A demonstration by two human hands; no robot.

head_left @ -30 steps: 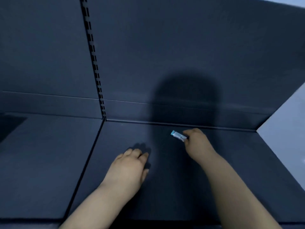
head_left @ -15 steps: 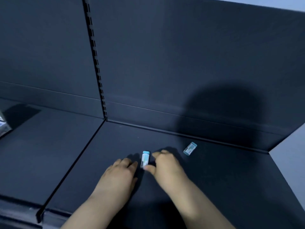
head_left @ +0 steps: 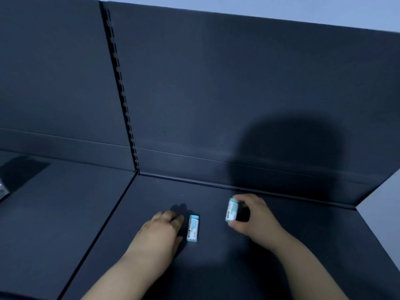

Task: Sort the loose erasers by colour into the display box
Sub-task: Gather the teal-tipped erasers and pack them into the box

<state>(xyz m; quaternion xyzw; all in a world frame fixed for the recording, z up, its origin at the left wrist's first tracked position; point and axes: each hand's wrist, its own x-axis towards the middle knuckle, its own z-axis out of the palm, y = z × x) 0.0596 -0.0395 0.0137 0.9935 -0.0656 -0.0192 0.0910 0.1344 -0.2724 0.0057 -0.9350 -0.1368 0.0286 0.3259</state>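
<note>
Teal-and-white wrappers mark 2 erasers against a dark, matte shelf (head_left: 303, 239).

The right hand (head_left: 255, 215) pinches the first eraser (head_left: 231, 210) lengthwise. A fingertip sits on its far end and the thumb (head_left: 234, 224) on its near end, with the other fingers curled behind. This eraser stands on its long edge with its printed face turned to the left. Whether its lower edge touches the shelf or is just off it cannot be told.

The second eraser (head_left: 193, 228) lies flat on the shelf with its label up and its long side running away from the viewer. It is to the left of the first eraser and apart from it. The left hand (head_left: 160, 228) rests palm down on the shelf just beside it. Its fingers are relaxed and hold nothing, and a thin dark gap shows between the fingertips and the eraser.

Behind the hands rises a dark back panel (head_left: 216, 83), where a rounded shadow (head_left: 287, 148) falls to the right. A slotted upright strip (head_left: 122, 94) divides the panel. A seam runs forward from the foot of the strip, separating this shelf from a neighbouring shelf section (head_left: 54, 202) on the left. At the far left edge, a small pale object (head_left: 3, 191) is cut off by the frame and too little of it shows to identify.
</note>
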